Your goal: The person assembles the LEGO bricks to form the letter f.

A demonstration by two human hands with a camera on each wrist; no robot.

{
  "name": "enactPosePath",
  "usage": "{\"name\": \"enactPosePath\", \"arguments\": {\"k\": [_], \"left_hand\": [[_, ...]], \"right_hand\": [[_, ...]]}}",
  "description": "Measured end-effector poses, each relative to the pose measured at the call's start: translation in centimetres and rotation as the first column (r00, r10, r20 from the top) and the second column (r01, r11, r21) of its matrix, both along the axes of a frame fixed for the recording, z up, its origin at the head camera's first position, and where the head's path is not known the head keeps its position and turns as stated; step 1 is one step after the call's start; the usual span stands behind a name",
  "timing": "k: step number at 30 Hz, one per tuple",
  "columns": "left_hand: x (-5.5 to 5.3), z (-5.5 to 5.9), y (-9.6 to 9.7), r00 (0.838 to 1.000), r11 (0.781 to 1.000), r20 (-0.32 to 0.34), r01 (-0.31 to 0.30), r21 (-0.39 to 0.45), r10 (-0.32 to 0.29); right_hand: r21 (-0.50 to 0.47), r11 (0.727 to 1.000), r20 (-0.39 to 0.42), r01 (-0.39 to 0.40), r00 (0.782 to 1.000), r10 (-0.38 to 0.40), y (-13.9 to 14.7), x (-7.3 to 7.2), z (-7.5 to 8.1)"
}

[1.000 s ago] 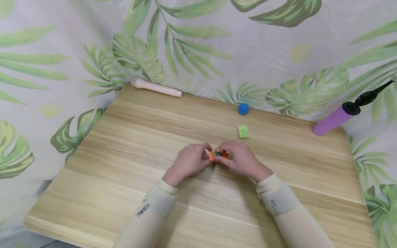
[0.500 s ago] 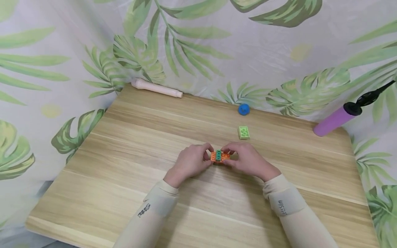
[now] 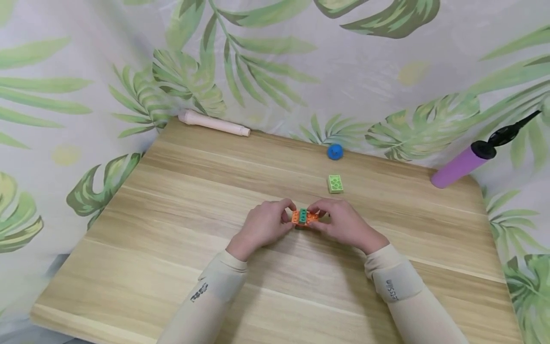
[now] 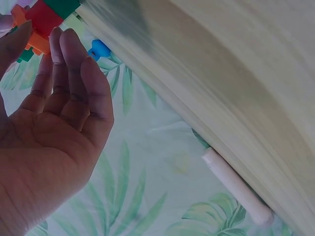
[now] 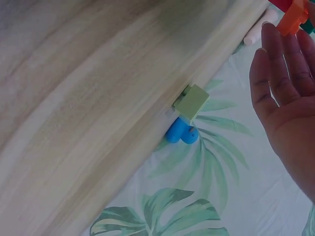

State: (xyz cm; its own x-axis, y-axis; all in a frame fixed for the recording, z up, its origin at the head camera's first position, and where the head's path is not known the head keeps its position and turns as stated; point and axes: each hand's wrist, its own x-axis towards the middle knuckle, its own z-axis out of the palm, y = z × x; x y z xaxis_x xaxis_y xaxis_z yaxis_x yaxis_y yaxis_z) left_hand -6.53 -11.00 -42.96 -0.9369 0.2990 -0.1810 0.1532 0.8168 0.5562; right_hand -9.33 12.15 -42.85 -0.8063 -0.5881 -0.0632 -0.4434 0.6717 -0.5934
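Over the middle of the table stands a small stack of toy building bricks. A green brick [image 3: 302, 216] sits across the top of an orange brick [image 3: 295, 218]. Below these, the left wrist view shows a red brick [image 4: 45, 18] and a dark green brick [image 4: 63, 6] nearest the tabletop. My left hand [image 3: 264, 223] pinches the orange brick's left end between thumb and finger. At its right end my right hand [image 3: 343, 223] pinches it the same way. The right wrist view catches only the stack's edge, with the orange brick [image 5: 293, 17] at my fingertips.
Just beyond the hands lies a light green brick [image 3: 335, 184], and behind it a small round blue toy [image 3: 335, 152]. A pale pink microphone-shaped stick [image 3: 214, 123] lies along the back left edge. A purple cylinder with a black top [image 3: 461, 166] stands at the back right.
My right hand has shifted right, off the green brick and onto the orange brick's right end, uncovering the studs. My left hand has hardly moved.
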Motion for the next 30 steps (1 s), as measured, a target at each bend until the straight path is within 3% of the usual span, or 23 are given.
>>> {"name": "enactPosePath", "arguments": {"k": [6,11,16,22,30], "left_hand": [[-0.1,-0.1,-0.2,1.0,1.0,0.001,-0.002,-0.007,0.002],[0.1,-0.3,-0.1,1.0,1.0,0.013,-0.001,-0.002,0.001],[0.5,-0.4,0.0,1.0,1.0,0.024,0.004,0.001,-0.004],[0.7,-0.2,0.0,1.0,1.0,0.017,-0.001,-0.012,0.001],[0.6,0.0,-0.2,1.0,1.0,-0.001,0.0,-0.025,0.0]], "right_hand": [[-0.046,0.999,0.036,0.021,0.999,-0.02,0.6,-0.8,-0.2],[-0.091,0.98,0.019,0.178,0.984,-0.177,2.9,-3.2,0.0],[-0.046,0.958,0.033,0.285,0.958,-0.283,5.2,-5.8,-0.7],[0.001,0.955,0.09,0.298,0.951,-0.297,6.4,-7.5,-1.6],[0.004,0.96,0.141,0.278,0.951,-0.276,5.9,-8.4,-1.5]]}}
